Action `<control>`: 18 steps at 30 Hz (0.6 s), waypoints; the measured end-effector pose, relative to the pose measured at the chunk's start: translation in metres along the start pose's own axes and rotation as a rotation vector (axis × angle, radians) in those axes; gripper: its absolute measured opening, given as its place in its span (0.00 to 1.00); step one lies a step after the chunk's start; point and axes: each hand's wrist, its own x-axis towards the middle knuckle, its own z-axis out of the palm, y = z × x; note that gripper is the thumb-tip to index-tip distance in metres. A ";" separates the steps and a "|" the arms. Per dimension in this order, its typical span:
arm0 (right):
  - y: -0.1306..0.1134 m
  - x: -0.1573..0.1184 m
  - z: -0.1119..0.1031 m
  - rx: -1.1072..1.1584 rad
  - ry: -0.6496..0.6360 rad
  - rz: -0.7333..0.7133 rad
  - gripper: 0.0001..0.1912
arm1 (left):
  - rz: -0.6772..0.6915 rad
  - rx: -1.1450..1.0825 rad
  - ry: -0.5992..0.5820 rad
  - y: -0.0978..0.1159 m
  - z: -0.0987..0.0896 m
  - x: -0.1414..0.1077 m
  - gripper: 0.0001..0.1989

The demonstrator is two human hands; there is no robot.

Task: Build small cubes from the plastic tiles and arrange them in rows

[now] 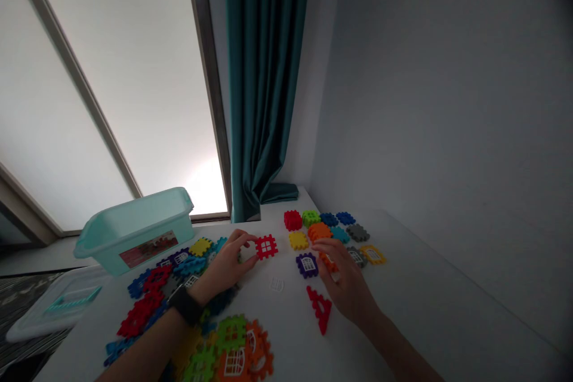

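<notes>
My left hand (230, 264), with a dark watch on its wrist, pinches a red square toothed tile (267, 246) with a window grid by its left edge, above the white table. My right hand (342, 277) is over the sorted tiles, thumb and fingers apart. Beneath its fingers an orange tile (329, 262) is partly hidden; I cannot tell whether they touch it. Left of the thumb lies a purple tile (307, 265) with a white window insert. Behind are stacks of red (292, 220), yellow (298, 241) and orange (319, 231) tiles. A red triangular piece (319, 308) lies nearer me.
A mixed pile of tiles (142, 313) spreads under and beside my left arm, with green and orange ones (233, 334) in front. A mint tub (134, 221) stands at the back left, its lid (58, 304) beside it. A loose white window insert (277, 285) lies mid-table. Right is a wall.
</notes>
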 end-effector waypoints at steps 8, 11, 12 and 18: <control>-0.010 -0.007 0.003 0.016 0.012 -0.023 0.15 | -0.027 -0.043 -0.058 -0.026 0.038 0.072 0.16; -0.008 -0.007 0.002 0.019 0.008 -0.017 0.16 | -0.019 -0.046 -0.066 -0.035 0.044 0.097 0.17; -0.007 -0.007 0.001 0.018 0.007 -0.009 0.16 | -0.016 -0.046 -0.070 -0.037 0.045 0.105 0.16; -0.007 -0.008 0.001 0.014 -0.003 0.002 0.18 | 0.002 -0.054 -0.110 -0.044 0.054 0.137 0.18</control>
